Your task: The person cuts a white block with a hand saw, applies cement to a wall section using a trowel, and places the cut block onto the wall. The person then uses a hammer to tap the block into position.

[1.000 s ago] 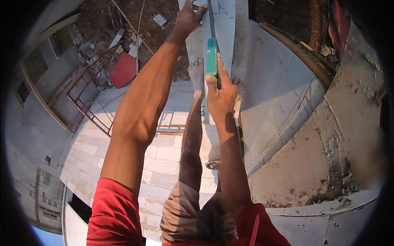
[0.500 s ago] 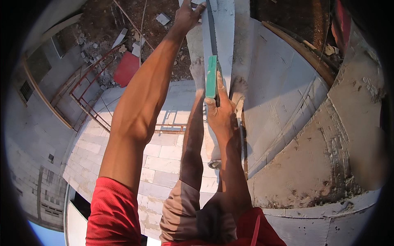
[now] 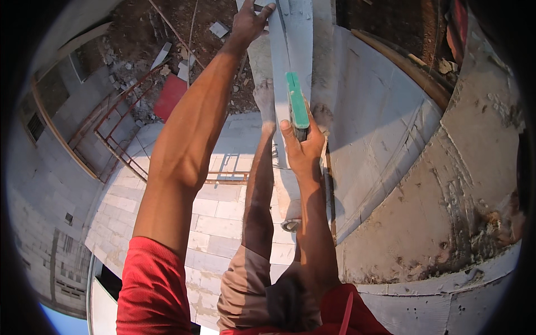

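right hand (image 3: 304,148) clenched round the green level (image 3: 297,103), lying along the block (image 3: 290,33) at 12 o'clock; left hand (image 3: 249,22) grips that block's far end. best keep the level flat, steady

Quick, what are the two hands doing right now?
Left hand: fingers curled over the top edge of the grey wall block, gripping it.
Right hand: closed around the handle of a green tool.
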`<act>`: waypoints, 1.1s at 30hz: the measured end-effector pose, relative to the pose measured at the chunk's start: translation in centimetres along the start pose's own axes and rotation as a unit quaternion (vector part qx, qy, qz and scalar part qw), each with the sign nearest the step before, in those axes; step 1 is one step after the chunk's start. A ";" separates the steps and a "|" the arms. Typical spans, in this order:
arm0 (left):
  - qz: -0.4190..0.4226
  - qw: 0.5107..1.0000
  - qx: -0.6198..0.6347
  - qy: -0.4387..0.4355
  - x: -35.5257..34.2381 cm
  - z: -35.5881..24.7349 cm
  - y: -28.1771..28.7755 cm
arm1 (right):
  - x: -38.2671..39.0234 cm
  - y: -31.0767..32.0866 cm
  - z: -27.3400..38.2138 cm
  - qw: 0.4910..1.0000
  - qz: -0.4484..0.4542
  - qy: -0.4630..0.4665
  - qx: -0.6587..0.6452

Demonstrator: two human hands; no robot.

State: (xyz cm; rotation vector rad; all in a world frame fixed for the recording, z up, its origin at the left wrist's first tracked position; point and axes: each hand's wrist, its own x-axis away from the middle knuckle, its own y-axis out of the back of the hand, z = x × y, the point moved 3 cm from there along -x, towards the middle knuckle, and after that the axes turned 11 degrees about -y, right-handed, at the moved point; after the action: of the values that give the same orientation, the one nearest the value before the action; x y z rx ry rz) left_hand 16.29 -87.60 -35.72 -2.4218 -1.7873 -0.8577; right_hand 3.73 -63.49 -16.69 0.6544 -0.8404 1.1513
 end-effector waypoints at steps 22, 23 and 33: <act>0.009 0.961 -0.230 -0.152 -0.1 -2.5 0.5 | 10.7 10.3 1.6 0.991 -0.117 -0.001 0.071; 0.002 0.928 -0.275 -0.253 0.0 -3.4 0.1 | 11.3 11.0 1.5 0.991 -0.118 -0.013 0.068; -0.192 0.964 -0.112 -0.149 -6.9 -4.0 4.7 | 12.1 10.3 0.6 0.984 -0.038 -0.048 -0.168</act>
State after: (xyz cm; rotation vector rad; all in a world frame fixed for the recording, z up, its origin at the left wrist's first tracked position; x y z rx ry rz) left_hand 17.44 -96.59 -33.80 -2.4863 -2.4555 -0.7852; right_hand -4.13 -54.76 -5.90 0.4599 -1.0546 0.8868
